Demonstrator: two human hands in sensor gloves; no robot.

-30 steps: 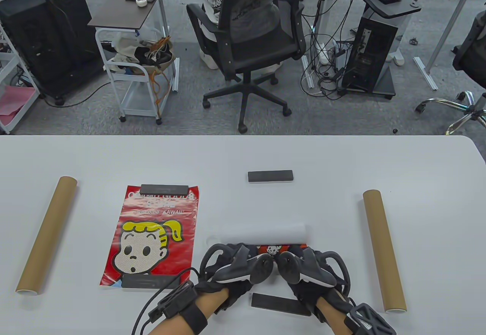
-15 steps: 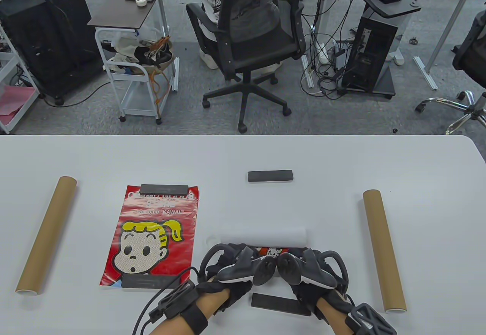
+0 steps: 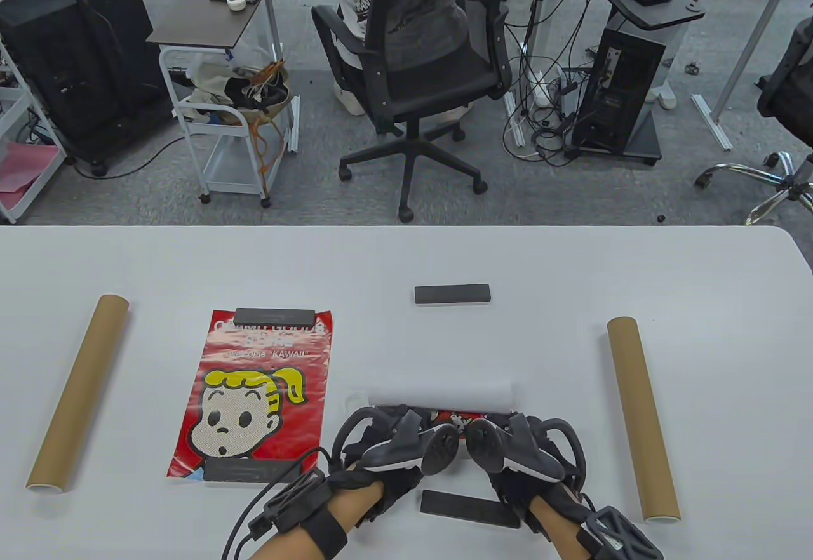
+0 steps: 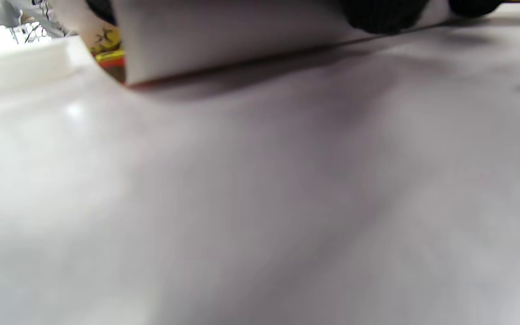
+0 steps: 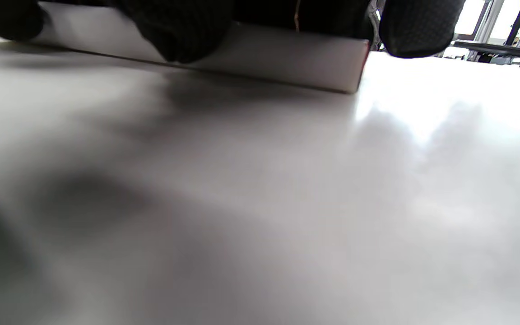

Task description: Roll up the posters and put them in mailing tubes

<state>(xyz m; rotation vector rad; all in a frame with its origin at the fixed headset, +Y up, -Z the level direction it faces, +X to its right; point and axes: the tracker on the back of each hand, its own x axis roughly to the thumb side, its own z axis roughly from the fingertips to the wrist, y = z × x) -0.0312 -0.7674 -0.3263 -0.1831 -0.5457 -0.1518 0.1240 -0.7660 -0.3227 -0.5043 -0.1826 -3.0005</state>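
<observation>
The white desk fills the near half of the table view. Two brown tubes lie on it: the left tube at the far left, tilted, and the right tube at the right, its open end toward the near edge. What either tube holds cannot be seen.

A flat poster with a blonde cartoon face on red lies left of centre, with one dark bar on its far edge and another on its near edge. A third bar lies alone farther back at centre; a fourth lies near the near edge, between the wrists.

The rolled poster lies crosswise at centre near, white back outward, a strip of red print showing at its near side. Both forearms come in from the near edge, palms down, side by side. The left hand and the right hand rest on the roll's near side. The wrist views show gloved fingertips curled over the roll, pressing it against the desk. Trackers hide how tightly the fingers wrap in the table view.
</observation>
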